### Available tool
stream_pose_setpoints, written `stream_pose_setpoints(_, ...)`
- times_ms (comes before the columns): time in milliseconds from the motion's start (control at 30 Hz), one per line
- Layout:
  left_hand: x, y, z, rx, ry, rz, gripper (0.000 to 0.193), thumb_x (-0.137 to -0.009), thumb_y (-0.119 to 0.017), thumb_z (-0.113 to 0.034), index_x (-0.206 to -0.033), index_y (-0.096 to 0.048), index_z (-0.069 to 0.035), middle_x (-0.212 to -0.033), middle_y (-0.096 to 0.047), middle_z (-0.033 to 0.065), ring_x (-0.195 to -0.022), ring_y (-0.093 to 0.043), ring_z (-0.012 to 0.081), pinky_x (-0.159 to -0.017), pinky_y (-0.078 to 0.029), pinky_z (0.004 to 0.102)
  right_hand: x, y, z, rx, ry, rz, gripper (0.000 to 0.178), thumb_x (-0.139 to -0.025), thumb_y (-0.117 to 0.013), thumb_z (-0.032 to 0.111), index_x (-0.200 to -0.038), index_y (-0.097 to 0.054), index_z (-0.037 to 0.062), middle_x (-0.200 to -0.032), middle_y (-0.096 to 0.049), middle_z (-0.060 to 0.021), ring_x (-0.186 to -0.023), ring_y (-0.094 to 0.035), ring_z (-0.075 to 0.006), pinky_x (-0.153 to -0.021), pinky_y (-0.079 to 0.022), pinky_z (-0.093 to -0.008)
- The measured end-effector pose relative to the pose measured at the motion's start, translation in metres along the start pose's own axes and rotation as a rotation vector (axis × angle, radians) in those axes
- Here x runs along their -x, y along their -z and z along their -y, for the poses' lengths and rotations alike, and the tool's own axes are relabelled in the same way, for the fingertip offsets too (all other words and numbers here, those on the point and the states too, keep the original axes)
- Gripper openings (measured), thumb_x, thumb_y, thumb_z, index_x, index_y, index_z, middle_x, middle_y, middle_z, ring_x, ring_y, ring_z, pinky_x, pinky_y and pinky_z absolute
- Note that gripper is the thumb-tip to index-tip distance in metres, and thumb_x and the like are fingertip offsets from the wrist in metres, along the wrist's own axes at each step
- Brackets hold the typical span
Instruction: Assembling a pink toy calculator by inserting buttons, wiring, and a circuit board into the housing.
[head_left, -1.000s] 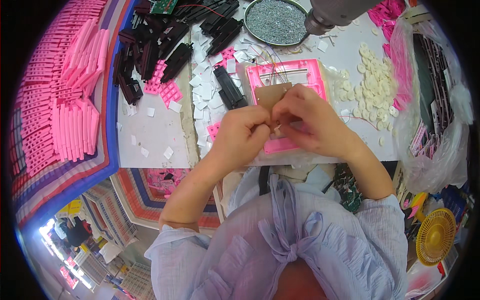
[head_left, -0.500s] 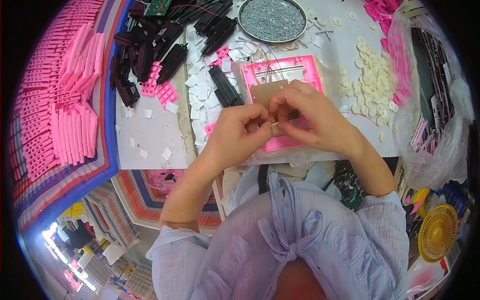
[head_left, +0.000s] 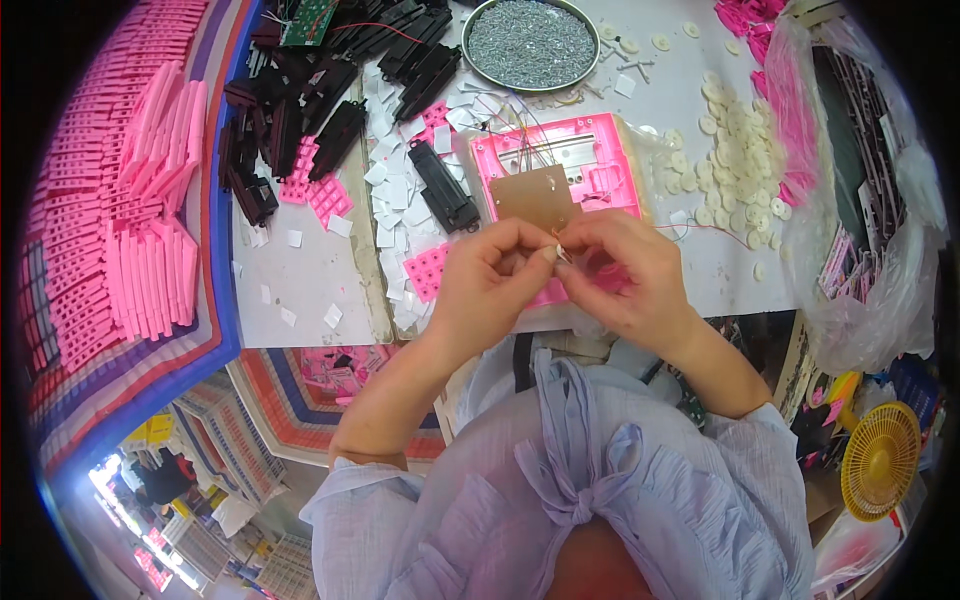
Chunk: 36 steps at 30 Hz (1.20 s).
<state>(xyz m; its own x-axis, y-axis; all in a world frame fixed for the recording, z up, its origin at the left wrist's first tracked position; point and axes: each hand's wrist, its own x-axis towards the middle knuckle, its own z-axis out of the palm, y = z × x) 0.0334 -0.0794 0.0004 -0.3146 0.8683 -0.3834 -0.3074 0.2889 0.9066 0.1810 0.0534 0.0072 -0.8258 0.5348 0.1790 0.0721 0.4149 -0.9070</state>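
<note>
Tabletop [head_left: 300, 280]: white work surface, crowded edge to edge.

Stacked pink plastic strips [head_left: 120, 200]: large bank at far left, well apart from the hands; no risk seen.

Round metal tray of small screws [head_left: 530, 42]: at the far edge. A knock from an elbow or sleeve would likely scatter the screws among the loose parts.

Pink housing [head_left: 560, 165]: lies flat just beyond the hands, a brown board [head_left: 533, 198] resting on it, thin wires [head_left: 515, 130] trailing from its upper edge. A pull on a wire could drag the board off or strain a joint.

Black parts [head_left: 330, 110] and white square pads [head_left: 395, 190]: loose, left of the housing.

Left hand [head_left: 490, 280] and right hand [head_left: 625, 275]: both closed to a fingertip pinch, meeting over the near edge of the housing on one small pale piece [head_left: 562, 254].

That piece: too small to identify. If it slips it would probably be lost in the clutter beneath.
</note>
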Motion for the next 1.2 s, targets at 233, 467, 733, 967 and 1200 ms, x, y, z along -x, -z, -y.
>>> stream_pose_setpoints(233, 0.001, -0.014, 0.000, -0.388, -0.310, -0.130, 0.007, -0.091, -0.066, -0.004, -0.096, -0.069, 0.000, -0.075, -0.061, -0.0008, -0.058, -0.048, 0.0017, -0.053, -0.038, 0.0205, 0.011, -0.001, -0.011, -0.365, -0.193, -0.008, 0.014, -0.086, -0.071, 0.001, -0.099, -0.071, -0.0005, -0.103, -0.071, -0.0091, -0.081, -0.068, -0.0111, -0.065, -0.055, -0.0241)
stream_pose_setpoints(467, 0.002, -0.011, 0.000, -0.242, -0.156, -0.102, 0.006, -0.090, -0.067, -0.003, -0.095, -0.070, 0.000, -0.079, -0.064, -0.0017, -0.063, -0.050, 0.0007, -0.055, -0.039, 0.0194, 0.010, 0.000, -0.006, -0.313, -0.178, 0.001, 0.013, -0.085, -0.071, 0.000, -0.098, -0.071, 0.0000, -0.104, -0.071, -0.0091, -0.080, -0.068, -0.0120, -0.064, -0.055, -0.0242)
stream_pose_setpoints(733, 0.004, -0.006, -0.007, -0.276, 0.018, -0.072, 0.005, -0.092, -0.067, 0.001, -0.096, -0.070, 0.001, -0.083, -0.066, -0.0034, -0.068, -0.053, -0.0003, -0.059, -0.041, 0.0167, 0.007, -0.003, -0.001, -0.053, 0.021, -0.026, 0.017, -0.079, -0.076, -0.001, -0.095, -0.072, 0.0018, -0.097, -0.071, -0.0095, -0.072, -0.066, -0.0175, -0.059, -0.055, -0.0270)
stream_pose_setpoints(967, 0.005, -0.007, -0.004, -0.344, -0.086, -0.081, 0.003, -0.090, -0.067, 0.002, -0.093, -0.068, 0.000, -0.080, -0.064, -0.0041, -0.067, -0.051, 0.0002, -0.059, -0.041, 0.0177, 0.012, -0.003, -0.005, -0.222, -0.148, 0.004, 0.015, -0.080, -0.073, -0.001, -0.095, -0.070, 0.0010, -0.099, -0.072, -0.0074, -0.075, -0.067, -0.0136, -0.060, -0.054, -0.0255)
stream_pose_setpoints(1200, 0.004, -0.006, -0.014, -0.572, -0.211, -0.091, 0.007, -0.087, -0.069, 0.000, -0.093, -0.068, -0.001, -0.078, -0.065, 0.0003, -0.063, -0.053, 0.0021, -0.057, -0.043, 0.0196, 0.012, -0.006, -0.003, -0.080, -0.026, -0.034, 0.016, -0.077, -0.072, -0.002, -0.092, -0.068, 0.0018, -0.098, -0.071, -0.0087, -0.079, -0.067, -0.0203, -0.063, -0.054, -0.0294)
